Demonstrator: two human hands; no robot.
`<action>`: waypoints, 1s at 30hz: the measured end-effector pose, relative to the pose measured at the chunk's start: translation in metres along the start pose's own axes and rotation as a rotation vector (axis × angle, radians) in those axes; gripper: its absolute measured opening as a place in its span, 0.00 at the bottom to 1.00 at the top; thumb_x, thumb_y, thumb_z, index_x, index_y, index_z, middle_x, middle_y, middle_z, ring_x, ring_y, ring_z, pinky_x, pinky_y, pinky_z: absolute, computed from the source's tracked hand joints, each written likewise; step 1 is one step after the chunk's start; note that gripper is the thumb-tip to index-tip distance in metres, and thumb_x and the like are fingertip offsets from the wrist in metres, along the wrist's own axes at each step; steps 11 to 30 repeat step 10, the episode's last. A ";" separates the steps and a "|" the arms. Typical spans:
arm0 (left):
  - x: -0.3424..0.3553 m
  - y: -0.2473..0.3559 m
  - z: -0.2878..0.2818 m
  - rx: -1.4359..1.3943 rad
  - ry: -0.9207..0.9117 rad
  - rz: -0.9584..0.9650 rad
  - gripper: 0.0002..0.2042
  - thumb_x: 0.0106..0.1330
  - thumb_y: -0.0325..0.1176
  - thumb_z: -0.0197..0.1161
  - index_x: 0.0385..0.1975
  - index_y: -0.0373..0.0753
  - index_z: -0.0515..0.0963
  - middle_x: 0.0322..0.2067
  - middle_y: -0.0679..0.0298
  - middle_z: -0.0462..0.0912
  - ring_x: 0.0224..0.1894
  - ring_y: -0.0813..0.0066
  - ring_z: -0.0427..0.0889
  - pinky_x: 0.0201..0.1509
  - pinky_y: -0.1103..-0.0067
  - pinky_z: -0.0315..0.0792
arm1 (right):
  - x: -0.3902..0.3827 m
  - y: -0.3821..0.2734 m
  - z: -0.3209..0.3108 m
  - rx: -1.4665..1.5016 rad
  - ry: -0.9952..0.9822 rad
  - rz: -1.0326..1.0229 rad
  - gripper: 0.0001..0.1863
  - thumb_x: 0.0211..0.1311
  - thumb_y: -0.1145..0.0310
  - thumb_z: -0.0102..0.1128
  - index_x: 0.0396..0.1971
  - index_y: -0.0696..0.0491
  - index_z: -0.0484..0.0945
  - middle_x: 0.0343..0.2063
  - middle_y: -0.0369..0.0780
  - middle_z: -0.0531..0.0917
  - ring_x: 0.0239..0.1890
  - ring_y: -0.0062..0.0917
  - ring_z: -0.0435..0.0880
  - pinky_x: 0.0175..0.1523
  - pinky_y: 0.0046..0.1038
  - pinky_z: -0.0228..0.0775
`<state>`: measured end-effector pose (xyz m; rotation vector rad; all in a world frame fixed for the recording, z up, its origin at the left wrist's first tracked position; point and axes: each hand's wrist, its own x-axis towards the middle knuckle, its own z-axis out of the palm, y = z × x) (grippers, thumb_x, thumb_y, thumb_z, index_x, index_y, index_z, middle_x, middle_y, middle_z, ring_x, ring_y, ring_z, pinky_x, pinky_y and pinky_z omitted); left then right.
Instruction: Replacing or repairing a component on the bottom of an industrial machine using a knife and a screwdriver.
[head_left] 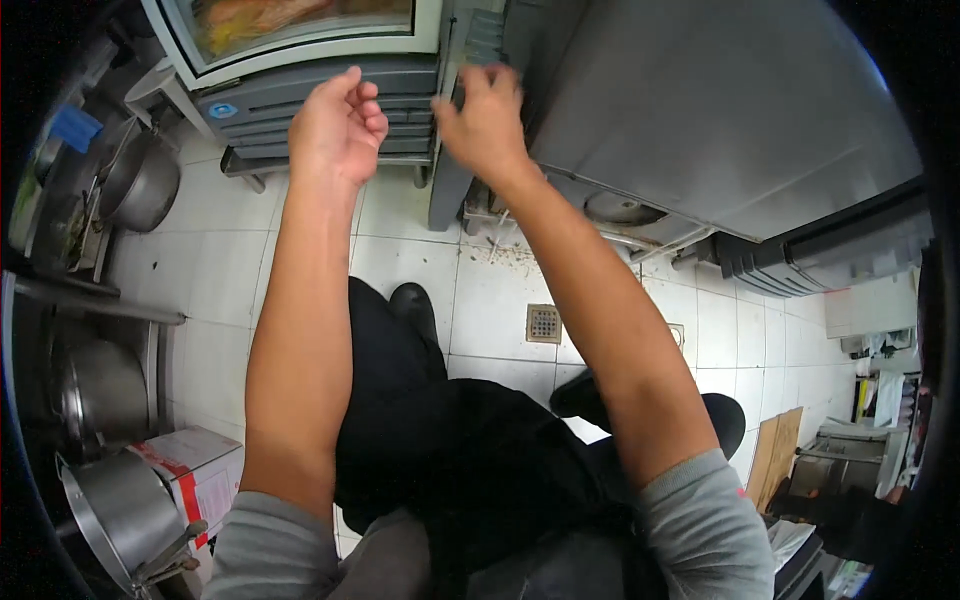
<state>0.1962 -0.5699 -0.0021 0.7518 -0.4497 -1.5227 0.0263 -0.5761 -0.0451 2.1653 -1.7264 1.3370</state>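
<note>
My left hand (340,125) is raised in front of a glass-fronted cabinet (440,28) with a pale frame. Its palm is turned inward and its fingers are loosely curled, with nothing in them. Close to the narrow gap between that cabinet and a large grey metal cabinet (700,110), my right hand (485,120) is held out. Its thumb stands apart from the fingers, whose tips are slightly blurred. No object shows in it, and I cannot tell whether it touches a surface. Orange and yellow food (255,20) shows behind the glass.
White floor tiles (500,330) with crumbs and a square drain (543,323) lie below. At the left are a metal bowl (140,180), steel pots (105,395) and a red-and-white carton (205,465). A flat brown board (775,455) is at the right.
</note>
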 end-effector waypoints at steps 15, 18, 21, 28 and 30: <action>0.003 0.001 0.000 0.267 -0.093 0.139 0.09 0.66 0.31 0.66 0.43 0.40 0.74 0.34 0.61 0.80 0.29 0.76 0.75 0.32 0.78 0.70 | 0.002 -0.029 0.022 -0.244 -0.307 0.292 0.40 0.52 0.66 0.67 0.68 0.47 0.64 0.59 0.59 0.67 0.51 0.55 0.78 0.54 0.50 0.77; 0.003 0.001 0.000 0.267 -0.093 0.139 0.09 0.66 0.31 0.66 0.43 0.40 0.74 0.34 0.61 0.80 0.29 0.76 0.75 0.32 0.78 0.70 | 0.002 -0.029 0.022 -0.244 -0.307 0.292 0.40 0.52 0.66 0.67 0.68 0.47 0.64 0.59 0.59 0.67 0.51 0.55 0.78 0.54 0.50 0.77; 0.003 0.001 0.000 0.267 -0.093 0.139 0.09 0.66 0.31 0.66 0.43 0.40 0.74 0.34 0.61 0.80 0.29 0.76 0.75 0.32 0.78 0.70 | 0.002 -0.029 0.022 -0.244 -0.307 0.292 0.40 0.52 0.66 0.67 0.68 0.47 0.64 0.59 0.59 0.67 0.51 0.55 0.78 0.54 0.50 0.77; 0.003 0.001 0.000 0.267 -0.093 0.139 0.09 0.66 0.31 0.66 0.43 0.40 0.74 0.34 0.61 0.80 0.29 0.76 0.75 0.32 0.78 0.70 | 0.002 -0.029 0.022 -0.244 -0.307 0.292 0.40 0.52 0.66 0.67 0.68 0.47 0.64 0.59 0.59 0.67 0.51 0.55 0.78 0.54 0.50 0.77; 0.003 0.001 0.000 0.267 -0.093 0.139 0.09 0.66 0.31 0.66 0.43 0.40 0.74 0.34 0.61 0.80 0.29 0.76 0.75 0.32 0.78 0.70 | 0.002 -0.029 0.022 -0.244 -0.307 0.292 0.40 0.52 0.66 0.67 0.68 0.47 0.64 0.59 0.59 0.67 0.51 0.55 0.78 0.54 0.50 0.77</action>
